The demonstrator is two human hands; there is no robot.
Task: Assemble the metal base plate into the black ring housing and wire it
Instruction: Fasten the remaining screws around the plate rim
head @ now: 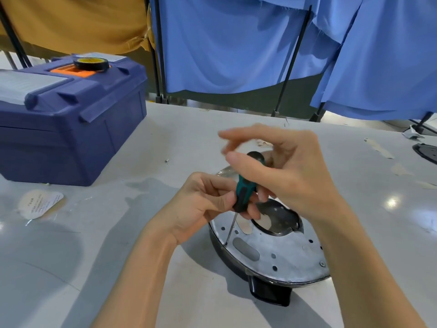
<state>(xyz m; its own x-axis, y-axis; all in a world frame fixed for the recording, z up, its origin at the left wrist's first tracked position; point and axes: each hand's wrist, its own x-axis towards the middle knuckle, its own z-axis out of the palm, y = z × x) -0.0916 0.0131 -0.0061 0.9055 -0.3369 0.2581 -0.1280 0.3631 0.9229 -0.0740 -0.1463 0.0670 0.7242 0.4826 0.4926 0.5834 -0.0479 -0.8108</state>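
Observation:
A round metal base plate [279,254] with several holes lies inside the black ring housing [267,292] on the table in front of me. A green and black screwdriver [246,188] stands nearly upright, its thin shaft tip touching the plate near the left rim. My left hand [203,204] pinches the lower part of the handle. My right hand [283,166] sits over the top of the handle, fingers blurred and loosely spread. The far part of the plate is hidden behind my hands.
A blue toolbox [68,124] with a roll of black tape [91,63] on its lid stands at the left. A paper label [39,203] lies near it. Blue cloth [236,43] hangs behind the table. Another black part [425,155] sits at the right edge.

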